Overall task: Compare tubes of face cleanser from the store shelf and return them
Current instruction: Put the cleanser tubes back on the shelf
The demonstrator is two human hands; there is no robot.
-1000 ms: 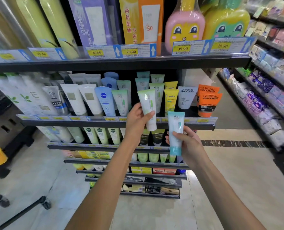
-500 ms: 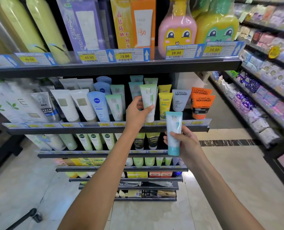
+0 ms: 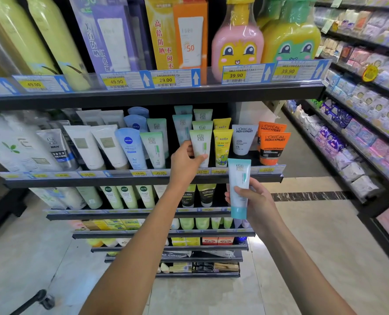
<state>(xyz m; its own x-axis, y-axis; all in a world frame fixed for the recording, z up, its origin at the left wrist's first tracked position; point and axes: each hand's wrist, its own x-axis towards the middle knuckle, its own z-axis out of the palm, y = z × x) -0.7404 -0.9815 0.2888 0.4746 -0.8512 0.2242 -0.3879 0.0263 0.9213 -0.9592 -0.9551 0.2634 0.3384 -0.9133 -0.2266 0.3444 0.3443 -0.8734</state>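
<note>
Left hand (image 3: 184, 163) up at the shelf (image 3: 143, 180), thumb and fingers pinching the pale green cleanser tube (image 3: 201, 147), which stands upright in the front row, yellow tube (image 3: 222, 147) at its 3 o'clock. Right hand (image 3: 253, 201) at 5 o'clock from it, fingers curled around the teal-capped cleanser tube (image 3: 239, 189), cap down, clear of the shelf.

place: shop | evidence: stocked shelves (image 3: 143, 180), yellow price tags (image 3: 235, 75), product aisle (image 3: 314, 223)
</note>
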